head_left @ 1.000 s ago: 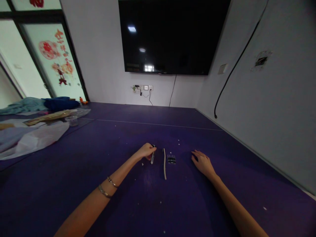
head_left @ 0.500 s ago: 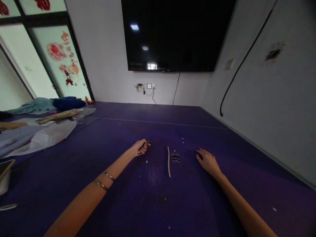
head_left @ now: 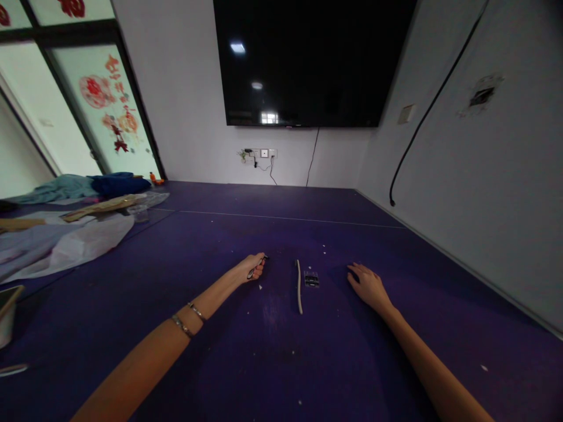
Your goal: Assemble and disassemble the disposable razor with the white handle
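Observation:
My left hand (head_left: 251, 268) is closed around a slim black-and-light tool (head_left: 255, 269) with a dark tip poking out past the fingers. The tool is too small in view to name its kind. To the right of that hand lies a thin white stick (head_left: 299, 290) with a small dark head at its far end, shaped like a toothbrush. Beside the stick is a small clear packet (head_left: 312, 279) with dark pieces in it. My right hand (head_left: 367, 284) rests palm down on the purple surface, fingers apart, holding nothing.
White scraps dot the purple surface (head_left: 272, 375). At left lie plastic sheeting (head_left: 101, 240), a clear cup (head_left: 139, 213), folded cloths (head_left: 118, 184) and a light tray (head_left: 7, 316). A black cable (head_left: 433, 105) hangs down the right wall. A large television (head_left: 312, 64) is on the back wall.
My left hand has turned slightly, so the tool in it shows at a somewhat different angle. My right hand stays in place; the view has shifted a little.

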Available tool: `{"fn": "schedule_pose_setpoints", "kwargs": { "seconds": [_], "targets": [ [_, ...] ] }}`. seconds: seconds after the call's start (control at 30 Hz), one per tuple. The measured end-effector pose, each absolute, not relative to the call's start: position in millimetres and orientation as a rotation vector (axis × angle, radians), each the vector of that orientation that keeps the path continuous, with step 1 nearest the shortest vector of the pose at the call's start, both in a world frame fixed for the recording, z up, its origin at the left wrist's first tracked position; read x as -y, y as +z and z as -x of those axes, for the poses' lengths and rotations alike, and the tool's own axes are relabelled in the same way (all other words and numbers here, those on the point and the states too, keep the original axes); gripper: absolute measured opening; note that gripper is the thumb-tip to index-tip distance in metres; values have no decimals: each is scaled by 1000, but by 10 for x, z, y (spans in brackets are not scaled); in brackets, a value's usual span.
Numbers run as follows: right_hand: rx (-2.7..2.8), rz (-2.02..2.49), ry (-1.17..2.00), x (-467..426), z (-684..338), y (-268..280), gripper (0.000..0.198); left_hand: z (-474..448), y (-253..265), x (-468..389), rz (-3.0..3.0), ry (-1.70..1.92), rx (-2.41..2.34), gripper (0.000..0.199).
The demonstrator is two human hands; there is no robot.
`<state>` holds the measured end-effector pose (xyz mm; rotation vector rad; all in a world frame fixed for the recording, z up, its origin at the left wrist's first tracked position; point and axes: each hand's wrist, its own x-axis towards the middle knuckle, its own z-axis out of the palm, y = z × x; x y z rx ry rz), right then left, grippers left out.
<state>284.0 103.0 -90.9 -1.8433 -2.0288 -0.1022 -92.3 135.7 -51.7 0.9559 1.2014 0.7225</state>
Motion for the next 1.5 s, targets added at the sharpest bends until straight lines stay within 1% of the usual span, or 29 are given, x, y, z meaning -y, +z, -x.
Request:
{"fn": "schedule_pose_setpoints", "kwargs": {
  "seconds": [0.17,0.47,0.8,0.93,1.0,1.17,1.33,1.4,1.5],
  "targets": [
    [2028,1850,-112,-1029,-2838,-910,41,873,-492,-1306,-904,739,-1297,35],
    [2047,1862,-139,-1048,-2855,-930,43,839,-439,-1249,-947,762,-1310,32],
    [2013,1832,-96,-1059,-2877,-922,41,822,-413,-1078,-1214,960,-1118,35],
    [1895,1736,-17,-1068,-2768,-735,36,794,-426,-978,-1424,1051,-997,35],
    [1866,1590,64,-1047,-2589,-552,32,764,-415,-925,-1495,1069,-985,36],
    [1871,1150,573,-876,-1889,-66,29,637,-331,-745,-1576,1070,-898,39],
    [1743,911,1020,-679,-1422,130,34,474,-211,-512,-1636,1001,-811,44],
    [1718,876,1105,-635,-1366,149,35,423,-173,-445,-1644,993,-761,43],
    [1734,869,1139,-602,-1356,166,32,373,-133,-388,-1638,993,-720,43]
  ]
}}
